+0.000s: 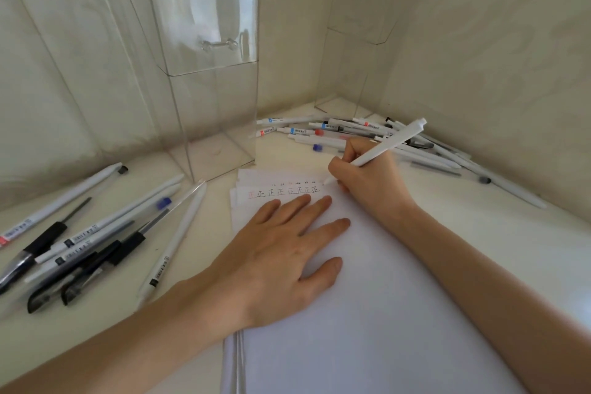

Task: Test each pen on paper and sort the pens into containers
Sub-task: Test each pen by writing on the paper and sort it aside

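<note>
My right hand (pixel 371 176) grips a white pen (pixel 388 144), tip down on the white paper (pixel 367 297) at the right end of a row of written marks (pixel 284 192). My left hand (pixel 287 249) lies flat on the paper with fingers spread, just below that row. A pile of several white pens (pixel 339 131) lies behind my right hand in the corner. Another group of several white and black pens (pixel 96 233) lies at the left. Two clear containers stand on the table: a tall one (pixel 208 73) at centre left and another (pixel 355 41) in the back corner.
The paper is a stack of sheets reaching the near edge. Pale walls close the table at the back and right. More pens (pixel 479 176) trail along the right wall. Both clear containers look empty.
</note>
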{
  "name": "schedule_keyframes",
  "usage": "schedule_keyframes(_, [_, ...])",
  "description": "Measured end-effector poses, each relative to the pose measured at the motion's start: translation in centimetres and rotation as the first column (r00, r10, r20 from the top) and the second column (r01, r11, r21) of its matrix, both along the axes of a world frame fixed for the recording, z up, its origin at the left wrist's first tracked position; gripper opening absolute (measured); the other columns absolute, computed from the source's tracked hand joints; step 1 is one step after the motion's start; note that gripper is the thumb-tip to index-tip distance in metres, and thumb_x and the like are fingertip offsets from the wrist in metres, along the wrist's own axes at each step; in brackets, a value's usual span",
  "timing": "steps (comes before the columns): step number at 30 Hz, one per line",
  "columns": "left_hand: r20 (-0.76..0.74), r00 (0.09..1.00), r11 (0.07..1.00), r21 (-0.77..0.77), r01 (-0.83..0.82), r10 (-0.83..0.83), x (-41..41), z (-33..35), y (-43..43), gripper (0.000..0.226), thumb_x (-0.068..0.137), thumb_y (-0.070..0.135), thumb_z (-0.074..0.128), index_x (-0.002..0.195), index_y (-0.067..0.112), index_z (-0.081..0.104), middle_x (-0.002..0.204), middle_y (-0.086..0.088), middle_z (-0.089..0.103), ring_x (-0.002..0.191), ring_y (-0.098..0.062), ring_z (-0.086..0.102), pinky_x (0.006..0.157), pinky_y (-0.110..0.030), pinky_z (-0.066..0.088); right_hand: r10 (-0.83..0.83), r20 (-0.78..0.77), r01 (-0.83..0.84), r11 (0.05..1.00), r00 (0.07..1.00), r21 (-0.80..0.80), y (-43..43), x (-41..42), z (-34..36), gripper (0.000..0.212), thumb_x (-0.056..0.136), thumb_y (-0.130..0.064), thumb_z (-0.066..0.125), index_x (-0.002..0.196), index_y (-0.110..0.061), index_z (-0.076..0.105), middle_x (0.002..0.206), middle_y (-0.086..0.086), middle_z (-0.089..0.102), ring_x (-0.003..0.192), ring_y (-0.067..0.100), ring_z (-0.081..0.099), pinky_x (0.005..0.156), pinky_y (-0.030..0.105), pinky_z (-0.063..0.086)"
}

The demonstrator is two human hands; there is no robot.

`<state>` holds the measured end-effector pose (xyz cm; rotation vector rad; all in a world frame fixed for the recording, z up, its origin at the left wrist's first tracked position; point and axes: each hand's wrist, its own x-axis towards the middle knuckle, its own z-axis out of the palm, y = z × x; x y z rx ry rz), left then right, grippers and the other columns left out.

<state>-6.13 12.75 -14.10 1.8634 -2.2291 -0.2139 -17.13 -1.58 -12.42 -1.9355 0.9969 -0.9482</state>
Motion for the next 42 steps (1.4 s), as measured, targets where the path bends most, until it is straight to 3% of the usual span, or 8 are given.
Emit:
schedule_keyframes(5, [0.012,1.000,1.000,0.005,-0.002,0.002,0.02,0.11,-0.09,0.068,0.073,0.065,-0.006,0.139,0.052,-0.006,0.152,0.020,-0.015,0.136,0.000,-0.017,0.102,-0.018,-0.019,-0.012,-0.039,0.011,1.000,0.999,-0.028,-0.08,0.16,-0.23,0.031,0.074,-0.003,0.058,0.059,-0.014,0.034,0.053,0.001,0.033,0.049,0.007,0.029,0.042,0.014,0.025])
schedule_keyframes(8, [0.010,1.000,1.000,0.003,-0.007,0.007,-0.01,0.15,-0.07,0.069,0.072,0.065,-0.006,0.140,0.052,-0.006,0.152,0.021,-0.014,0.136,-0.001,-0.016,0.103,-0.019,-0.017,-0.016,-0.036,0.016,1.000,0.999,-0.015,-0.15,0.04,-0.21,0.032,0.074,-0.004,0.058,0.058,-0.016,0.033,0.055,0.005,0.036,0.052,0.011,0.033,0.044,0.018,0.027])
schedule_keyframes(13, [0.009,1.000,1.000,0.001,-0.007,0.007,0.02,0.11,-0.09,0.069,0.073,0.065,-0.005,0.140,0.052,-0.004,0.153,0.020,-0.013,0.137,-0.002,-0.014,0.103,-0.019,-0.017,-0.016,-0.034,0.016,1.000,0.999,-0.016,-0.07,0.14,-0.14,0.035,0.072,-0.003,0.059,0.057,-0.016,0.031,0.052,-0.001,0.029,0.048,0.007,0.026,0.041,0.014,0.023])
schedule_keyframes(22, [0.009,1.000,1.000,0.007,-0.003,0.003,0.09,0.07,-0.09,0.068,0.073,0.066,-0.005,0.140,0.052,-0.005,0.153,0.020,-0.013,0.137,-0.001,-0.014,0.105,-0.020,-0.015,-0.025,-0.033,0.026,1.000,0.999,0.008,-0.12,0.08,-0.13,0.028,0.074,-0.005,0.058,0.059,-0.014,0.036,0.056,0.009,0.040,0.050,0.011,0.037,0.043,0.019,0.030])
schedule_keyframes(27, [0.006,1.000,1.000,0.002,-0.004,0.004,0.11,-0.08,-0.24,0.067,0.074,0.066,-0.004,0.140,0.053,-0.004,0.153,0.020,-0.012,0.137,-0.002,-0.015,0.106,-0.021,-0.015,-0.007,-0.039,0.007,1.000,0.999,-0.008,-0.01,0.15,-0.08,0.032,0.072,-0.003,0.060,0.057,-0.013,0.034,0.052,-0.002,0.034,0.047,0.006,0.032,0.042,0.013,0.028])
schedule_keyframes(31, [0.000,1.000,1.000,-0.003,0.000,0.000,0.11,-0.06,-0.17,0.067,0.074,0.066,-0.004,0.140,0.053,-0.003,0.153,0.020,-0.012,0.138,-0.002,-0.014,0.107,-0.021,-0.014,0.008,-0.030,-0.008,1.000,1.000,0.006,0.05,0.11,0.00,0.032,0.073,-0.002,0.060,0.056,-0.012,0.035,0.052,-0.001,0.035,0.048,0.008,0.037,0.043,0.015,0.030])
schedule_keyframes(36, [0.013,1.000,1.000,-0.008,0.010,-0.010,0.23,-0.28,-0.32,0.067,0.074,0.066,-0.004,0.140,0.052,-0.004,0.152,0.021,-0.012,0.137,-0.001,-0.014,0.105,-0.019,-0.015,-0.023,-0.029,0.023,1.000,0.999,-0.016,0.11,0.23,0.01,0.038,0.074,0.001,0.056,0.056,-0.016,0.027,0.051,-0.005,0.024,0.044,0.006,0.026,0.041,0.013,0.024])
schedule_keyframes(42, [-0.034,0.999,0.999,-0.040,0.025,-0.026,0.31,-0.26,-0.35,0.069,0.076,0.067,0.004,0.142,0.048,0.012,0.153,0.021,0.000,0.137,0.001,-0.008,0.109,-0.018,-0.009,-0.043,0.112,0.038,0.998,0.993,0.045,0.55,-0.39,0.61,0.036,0.085,-0.034,0.066,0.065,-0.013,0.043,0.041,-0.005,0.043,0.037,0.008,0.037,0.041,0.020,0.032])
